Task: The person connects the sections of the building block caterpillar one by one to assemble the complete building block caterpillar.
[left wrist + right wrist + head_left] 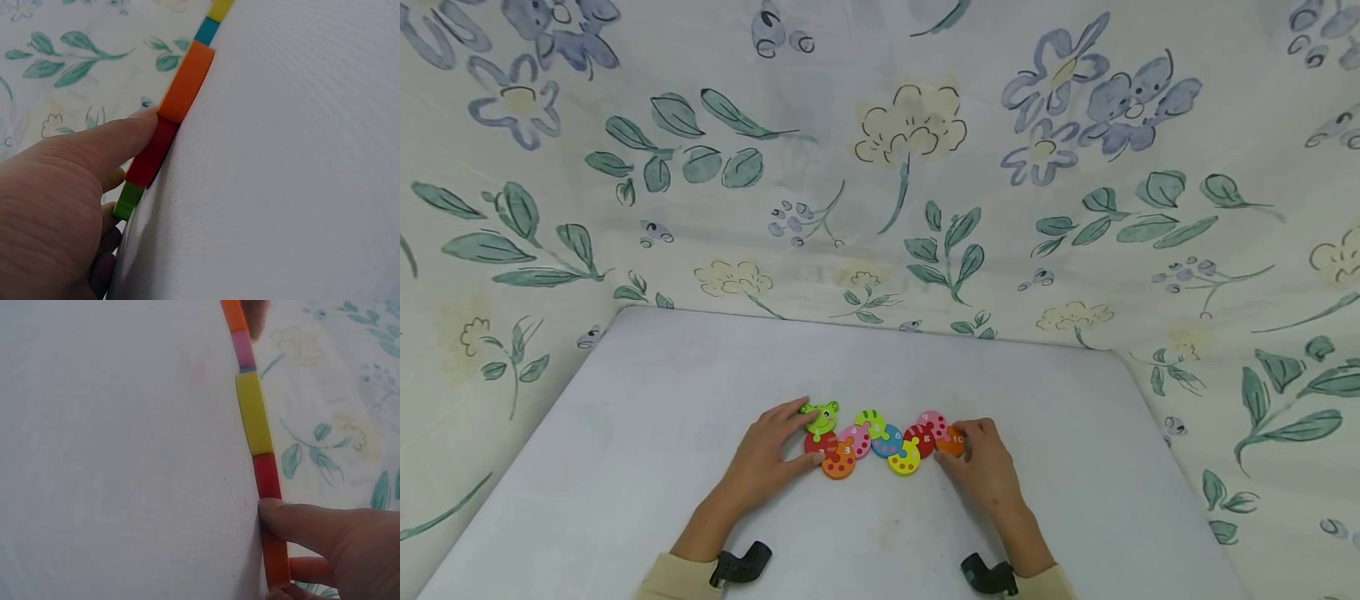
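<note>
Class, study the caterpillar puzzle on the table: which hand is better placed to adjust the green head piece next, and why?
Probably the left hand. Its fingers already touch the green head piece at the puzzle's left end, while the right hand rests at the far end, on the orange piece.

I work at a makeshift booth: a floral sheet [880,167] drapes around my plain white surface [647,433].

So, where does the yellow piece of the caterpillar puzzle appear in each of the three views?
Head: yellow piece low in the row, right of middle.
Left wrist: seen edge-on at the top edge, far end of the row.
Right wrist: edge-on, upper middle, above the red piece.
Shared landmark: the orange piece nearest the left hand.
</note>
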A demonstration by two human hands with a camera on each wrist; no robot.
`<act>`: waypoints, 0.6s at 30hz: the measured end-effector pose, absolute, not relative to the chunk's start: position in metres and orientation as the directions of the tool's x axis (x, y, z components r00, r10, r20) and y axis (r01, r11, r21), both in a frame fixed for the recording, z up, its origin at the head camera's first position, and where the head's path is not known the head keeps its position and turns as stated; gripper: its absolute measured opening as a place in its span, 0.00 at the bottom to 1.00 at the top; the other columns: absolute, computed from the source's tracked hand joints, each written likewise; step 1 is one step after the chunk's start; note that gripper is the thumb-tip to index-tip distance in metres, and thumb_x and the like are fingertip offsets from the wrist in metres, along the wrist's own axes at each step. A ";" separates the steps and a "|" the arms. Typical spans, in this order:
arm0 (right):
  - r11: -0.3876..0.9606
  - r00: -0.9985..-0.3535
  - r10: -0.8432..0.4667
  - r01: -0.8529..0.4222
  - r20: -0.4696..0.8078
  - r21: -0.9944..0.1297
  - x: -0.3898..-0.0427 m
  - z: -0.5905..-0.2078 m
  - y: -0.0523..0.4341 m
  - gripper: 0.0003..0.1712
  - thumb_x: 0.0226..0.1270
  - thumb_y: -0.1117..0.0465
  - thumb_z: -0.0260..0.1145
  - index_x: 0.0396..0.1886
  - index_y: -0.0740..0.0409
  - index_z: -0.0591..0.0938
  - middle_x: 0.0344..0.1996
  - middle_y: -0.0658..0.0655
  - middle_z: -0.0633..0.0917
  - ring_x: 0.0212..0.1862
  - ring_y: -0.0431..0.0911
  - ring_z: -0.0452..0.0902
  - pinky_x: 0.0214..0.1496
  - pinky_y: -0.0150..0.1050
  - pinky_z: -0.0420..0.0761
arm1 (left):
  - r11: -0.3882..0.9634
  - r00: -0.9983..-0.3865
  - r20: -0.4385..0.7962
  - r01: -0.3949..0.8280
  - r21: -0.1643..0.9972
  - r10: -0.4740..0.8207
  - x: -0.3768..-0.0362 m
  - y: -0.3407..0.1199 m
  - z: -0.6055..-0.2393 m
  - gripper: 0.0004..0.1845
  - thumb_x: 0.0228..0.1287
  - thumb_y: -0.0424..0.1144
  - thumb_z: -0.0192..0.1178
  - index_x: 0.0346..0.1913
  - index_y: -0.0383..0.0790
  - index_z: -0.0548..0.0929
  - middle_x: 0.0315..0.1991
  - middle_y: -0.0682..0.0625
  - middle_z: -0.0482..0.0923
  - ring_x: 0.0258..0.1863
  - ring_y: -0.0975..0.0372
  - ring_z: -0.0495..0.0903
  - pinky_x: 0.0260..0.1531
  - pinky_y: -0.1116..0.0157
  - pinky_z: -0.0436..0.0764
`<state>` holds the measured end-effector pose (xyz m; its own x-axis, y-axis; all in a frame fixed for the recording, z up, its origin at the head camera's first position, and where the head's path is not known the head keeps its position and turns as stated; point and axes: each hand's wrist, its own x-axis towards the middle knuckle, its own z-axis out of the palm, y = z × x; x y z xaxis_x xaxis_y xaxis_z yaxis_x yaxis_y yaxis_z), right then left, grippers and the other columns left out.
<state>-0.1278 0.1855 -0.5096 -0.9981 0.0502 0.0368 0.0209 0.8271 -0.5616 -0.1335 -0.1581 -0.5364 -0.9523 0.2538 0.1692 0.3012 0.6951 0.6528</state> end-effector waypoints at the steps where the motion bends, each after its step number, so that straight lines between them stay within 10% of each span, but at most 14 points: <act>1: 0.831 -0.998 0.045 0.016 0.039 -0.556 -0.128 -0.510 0.185 0.29 0.61 0.54 0.81 0.59 0.60 0.83 0.51 0.59 0.78 0.38 0.46 0.73 0.35 0.32 0.80 | 0.697 -0.952 0.171 0.302 0.650 0.253 -0.134 -0.159 -0.537 0.36 0.60 0.47 0.78 0.71 0.46 0.79 0.77 0.47 0.67 0.76 0.45 0.63 0.70 0.34 0.64; 18: 0.870 -0.998 0.039 0.057 -0.048 -0.490 -0.128 -0.505 0.187 0.29 0.57 0.51 0.82 0.51 0.61 0.81 0.53 0.61 0.76 0.45 0.50 0.78 0.54 0.49 0.87 | 0.715 -0.949 0.178 0.315 0.625 0.262 -0.134 -0.161 -0.539 0.37 0.60 0.51 0.77 0.72 0.48 0.79 0.78 0.48 0.67 0.76 0.47 0.63 0.70 0.36 0.65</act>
